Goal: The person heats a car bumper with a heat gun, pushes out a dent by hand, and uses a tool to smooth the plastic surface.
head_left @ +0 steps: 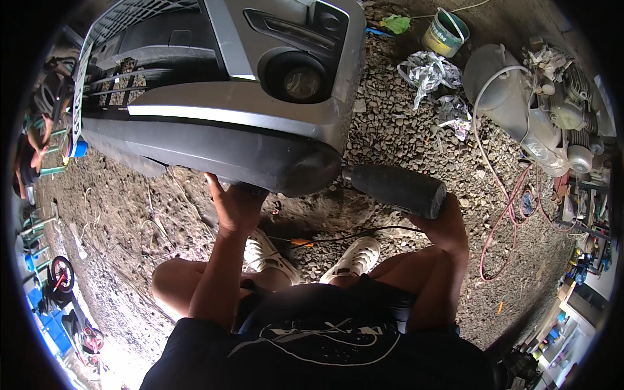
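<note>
Right hand (447, 226) closes around the rear of a dark power tool (398, 189) in the head view, its fingers mostly lost behind the casing, so only the grip as a whole can be judged. The tool lies ahead and to the left of that hand; its barrel's long axis runs nearly crosswise, tilted slightly, with the narrow nose pointing left at the rounded right end of a large grey-and-black bumper (214, 148). That line seems to be the relation that matters most — nose against bumper end — yet whether the two touch or stand just apart I cannot tell from this angle. The bumper stretches across the upper left, its long axis also running roughly left to right, directly ahead of the left hand (238, 207) and to the left of the right one. The left hand is the nearer of the two, reaching up to the bumper's lower edge with its thumb spread away from the palm — the other fingers go out of sight beneath, so how firmly they grip is unclear.
</note>
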{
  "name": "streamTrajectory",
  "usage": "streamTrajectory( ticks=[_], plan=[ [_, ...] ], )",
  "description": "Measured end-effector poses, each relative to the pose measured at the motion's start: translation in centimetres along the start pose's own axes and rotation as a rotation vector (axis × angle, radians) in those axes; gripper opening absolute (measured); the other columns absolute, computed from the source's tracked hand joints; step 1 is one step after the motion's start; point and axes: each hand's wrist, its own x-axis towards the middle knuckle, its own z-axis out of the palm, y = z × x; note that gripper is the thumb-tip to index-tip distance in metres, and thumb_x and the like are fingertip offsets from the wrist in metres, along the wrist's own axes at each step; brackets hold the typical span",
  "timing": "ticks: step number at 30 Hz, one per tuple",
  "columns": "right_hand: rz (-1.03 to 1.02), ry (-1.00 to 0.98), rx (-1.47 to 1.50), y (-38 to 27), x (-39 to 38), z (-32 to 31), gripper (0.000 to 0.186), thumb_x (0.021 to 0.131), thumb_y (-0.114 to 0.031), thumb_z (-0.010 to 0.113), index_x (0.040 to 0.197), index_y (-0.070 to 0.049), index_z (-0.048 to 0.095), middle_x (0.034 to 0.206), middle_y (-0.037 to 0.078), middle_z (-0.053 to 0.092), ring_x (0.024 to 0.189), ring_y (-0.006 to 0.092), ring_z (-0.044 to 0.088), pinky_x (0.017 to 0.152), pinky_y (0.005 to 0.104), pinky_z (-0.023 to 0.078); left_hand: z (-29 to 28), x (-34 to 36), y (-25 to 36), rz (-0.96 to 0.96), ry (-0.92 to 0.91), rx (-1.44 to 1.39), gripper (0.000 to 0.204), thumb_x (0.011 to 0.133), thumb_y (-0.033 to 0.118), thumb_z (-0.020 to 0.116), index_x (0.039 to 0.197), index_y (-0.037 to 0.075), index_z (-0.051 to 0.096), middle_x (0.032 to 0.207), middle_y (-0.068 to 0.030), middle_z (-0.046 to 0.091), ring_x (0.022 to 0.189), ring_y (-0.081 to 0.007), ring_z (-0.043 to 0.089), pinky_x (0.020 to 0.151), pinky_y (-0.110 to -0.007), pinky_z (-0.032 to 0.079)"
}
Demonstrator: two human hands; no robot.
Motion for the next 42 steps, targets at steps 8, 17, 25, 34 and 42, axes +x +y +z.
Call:
streamTrajectory(
  ticks=[8,17,25,34,42],
  plan=[
    [0.015,-0.001,0.06,0.8,0.0,0.2,0.044,0.075,-0.008,0.087,0.116,0.003,0.074,0.104,0.014,0.081,0.097,0.0203,0.077,0.086,0.0362,0.06,0.1,-0.2,0.1,-0.005,0.027,0.026,0.124,0.09,0.094,0.042,0.169,0.002,0.02,0.173,-0.0192,0.028,0.158,-0.0358,0.031,0.13,-0.053,0.025],
    [0.005,-0.015,0.043,-0.3,0.1,0.4,0.05,0.076,-0.005,0.085,0.124,0.002,0.072,0.111,0.014,0.08,0.104,0.0197,0.076,0.092,0.0356,0.06,0.8,-0.4,0.2,0.008,0.035,0.044,0.124,0.089,0.095,0.042,0.169,0.001,0.022,0.172,-0.0197,0.03,0.158,-0.0356,0.031,0.13,-0.052,0.026],
    [0.008,-0.01,0.005,-0.1,0.0,0.1,0.053,0.074,-0.003,0.086,0.125,0.002,0.071,0.111,0.014,0.08,0.104,0.0216,0.077,0.093,0.0361,0.06,0.2,-0.3,0.2,-0.009,0.041,0.029,0.124,0.089,0.095,0.043,0.169,0.002,0.022,0.173,-0.0194,0.029,0.157,-0.0357,0.034,0.129,-0.051,0.028],
    [0.043,-0.011,0.024,-0.2,0.0,0.1,0.051,0.074,-0.003,0.086,0.123,0.003,0.072,0.11,0.014,0.08,0.102,0.0204,0.077,0.092,0.0359,0.06,0.3,-0.2,0.2,-0.003,0.034,0.043,0.125,0.089,0.095,0.042,0.169,0.001,0.021,0.174,-0.0196,0.027,0.158,-0.0355,0.031,0.13,-0.051,0.026],
    [0.0,-0.002,-0.003,-0.3,0.0,0.2,0.05,0.076,-0.006,0.085,0.124,0.002,0.072,0.11,0.015,0.08,0.104,0.0213,0.077,0.091,0.0365,0.06,0.5,-0.3,0.2,-0.012,0.044,0.033,0.127,0.089,0.095,0.042,0.169,0.0,0.019,0.174,-0.0205,0.025,0.159,-0.036,0.029,0.13,-0.052,0.025]
  ],
)
